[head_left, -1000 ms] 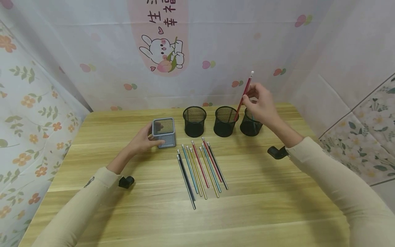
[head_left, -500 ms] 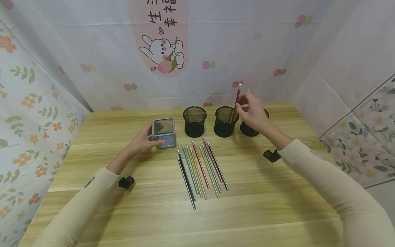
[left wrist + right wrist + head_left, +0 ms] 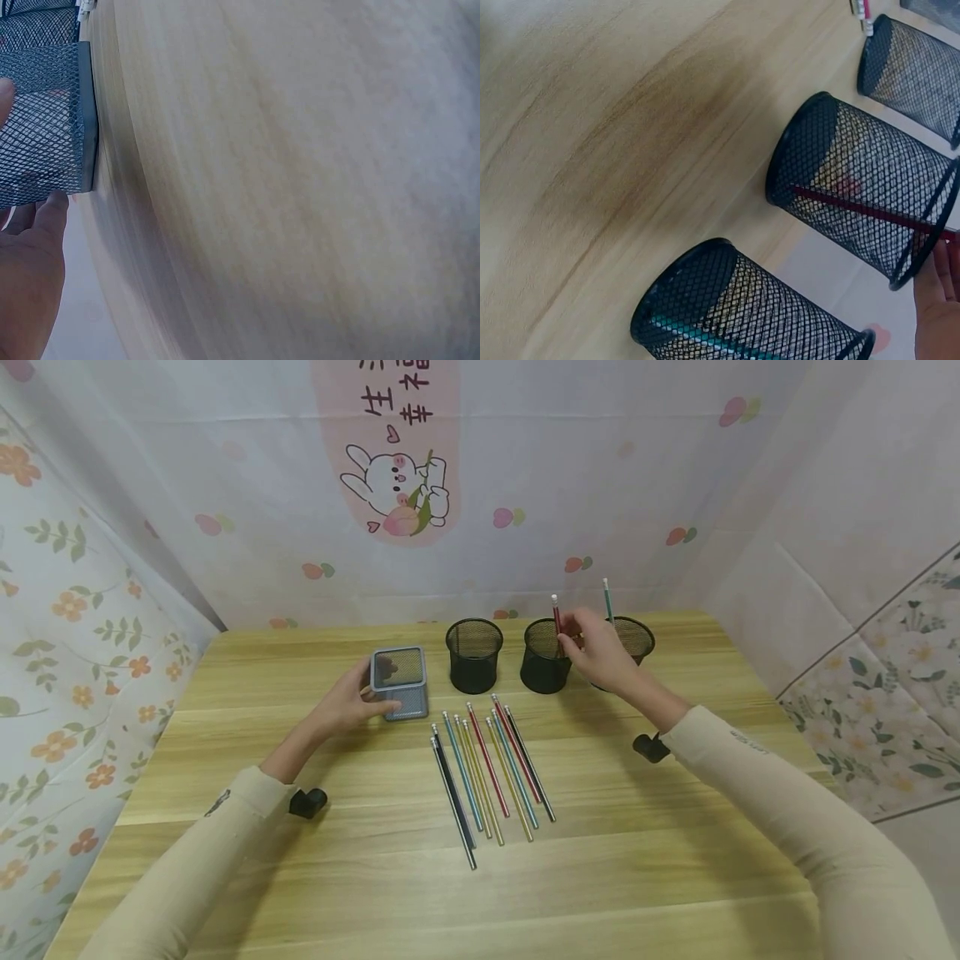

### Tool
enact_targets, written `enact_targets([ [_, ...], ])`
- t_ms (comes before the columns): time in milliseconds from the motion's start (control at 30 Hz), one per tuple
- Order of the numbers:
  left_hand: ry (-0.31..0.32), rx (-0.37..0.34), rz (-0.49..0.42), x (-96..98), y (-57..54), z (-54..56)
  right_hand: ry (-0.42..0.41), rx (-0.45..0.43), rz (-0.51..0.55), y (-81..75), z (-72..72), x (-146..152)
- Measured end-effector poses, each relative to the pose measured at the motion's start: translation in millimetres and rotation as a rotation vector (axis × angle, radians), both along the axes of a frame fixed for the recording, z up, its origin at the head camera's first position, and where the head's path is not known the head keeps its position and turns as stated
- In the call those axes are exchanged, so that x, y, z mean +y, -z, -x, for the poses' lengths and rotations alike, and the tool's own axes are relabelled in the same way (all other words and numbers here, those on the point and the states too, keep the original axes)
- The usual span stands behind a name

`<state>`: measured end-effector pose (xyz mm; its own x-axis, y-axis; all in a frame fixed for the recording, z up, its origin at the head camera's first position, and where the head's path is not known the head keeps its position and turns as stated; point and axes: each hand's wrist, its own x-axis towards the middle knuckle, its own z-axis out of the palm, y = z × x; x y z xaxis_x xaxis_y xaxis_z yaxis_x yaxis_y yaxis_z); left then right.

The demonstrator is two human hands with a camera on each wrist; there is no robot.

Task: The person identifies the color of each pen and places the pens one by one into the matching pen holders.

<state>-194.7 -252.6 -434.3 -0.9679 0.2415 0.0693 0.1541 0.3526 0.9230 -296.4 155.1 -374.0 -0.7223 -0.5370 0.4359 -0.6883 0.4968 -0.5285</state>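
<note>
Centre-right, right hand (image 3: 597, 650) pinches red pencil (image 3: 557, 614) inside round black mesh cup (image 3: 543, 674); insertion looks ready for release. Left hand (image 3: 347, 700) grips square grey mesh holder (image 3: 411, 698).

Holder (image 3: 413, 697) left of 3 cups (image 3: 543, 674), pencils (image 3: 487, 760) in front

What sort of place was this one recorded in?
Probably a staged tabletop booth: printed cloth hangs behind and beside a wooden table, where pencils lie in front of mesh cups.
</note>
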Motion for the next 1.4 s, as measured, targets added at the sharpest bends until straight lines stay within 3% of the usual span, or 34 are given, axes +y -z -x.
enact_targets([
  [167,0.008,0.004,-0.006,0.8,-0.9,-0.2,-0.008,-0.039,-0.01,2.6,0.9,-1],
  [400,0.007,-0.003,-0.012,2.1,-3.3,-1.4,0.003,0.033,-0.048,-3.3,-1.8,3],
  [500,0.006,-0.002,-0.006,2.1,-3.8,-1.8,0.001,0.025,-0.049,-6.2,-5.4,5],
  [1400,0.017,0.002,-0.013,0.5,-2.0,-0.7,-0.041,0.055,0.033,-7.5,-23.7,10],
])
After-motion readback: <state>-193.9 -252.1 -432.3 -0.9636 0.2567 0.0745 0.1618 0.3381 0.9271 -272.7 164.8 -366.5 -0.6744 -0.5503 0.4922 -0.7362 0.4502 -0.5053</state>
